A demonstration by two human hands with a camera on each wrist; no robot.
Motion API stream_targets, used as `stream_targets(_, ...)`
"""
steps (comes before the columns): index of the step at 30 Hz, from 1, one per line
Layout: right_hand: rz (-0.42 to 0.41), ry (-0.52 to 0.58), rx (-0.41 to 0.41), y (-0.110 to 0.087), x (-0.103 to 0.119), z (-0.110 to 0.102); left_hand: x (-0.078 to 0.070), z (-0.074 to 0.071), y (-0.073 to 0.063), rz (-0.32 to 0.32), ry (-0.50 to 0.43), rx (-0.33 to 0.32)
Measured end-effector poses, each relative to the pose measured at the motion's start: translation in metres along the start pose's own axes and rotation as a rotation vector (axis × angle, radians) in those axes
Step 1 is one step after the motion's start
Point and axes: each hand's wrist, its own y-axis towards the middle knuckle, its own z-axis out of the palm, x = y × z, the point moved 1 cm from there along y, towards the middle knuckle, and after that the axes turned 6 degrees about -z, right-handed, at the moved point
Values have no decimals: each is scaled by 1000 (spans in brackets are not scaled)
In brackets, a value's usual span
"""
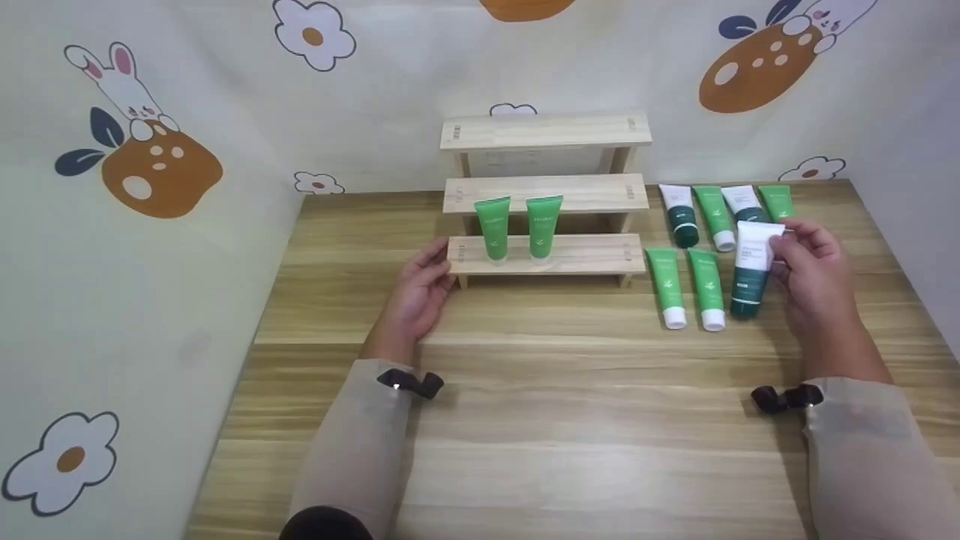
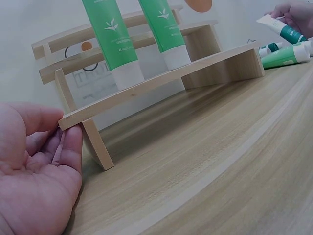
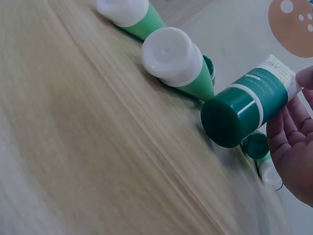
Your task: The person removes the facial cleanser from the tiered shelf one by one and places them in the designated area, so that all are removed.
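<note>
A wooden three-step display rack (image 1: 546, 255) stands on the table, two green tubes (image 1: 493, 229) upright on its lowest step. My left hand (image 1: 421, 289) pinches the left end of that step; in the left wrist view the fingers (image 2: 72, 147) reach under its corner. Over at the right, my right hand (image 1: 817, 274) holds a white and dark green tube (image 1: 752, 266) by its white upper part, cap down. The right wrist view shows the dark green cap (image 3: 227, 120) above the wood; whether it touches the table I cannot tell.
Beside the held tube, two green tubes (image 1: 666, 289) with white caps lie on the table (image 1: 540, 420). Behind them is a row of green tubes (image 1: 715, 217) and white and dark green tubes (image 1: 680, 214). A patterned sheet (image 1: 375, 97) hangs behind the rack.
</note>
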Motion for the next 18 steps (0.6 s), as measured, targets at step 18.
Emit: stream_targets(18, 95, -215, 52, 4, -10, -7, -2, 1, 0, -3, -3, 10)
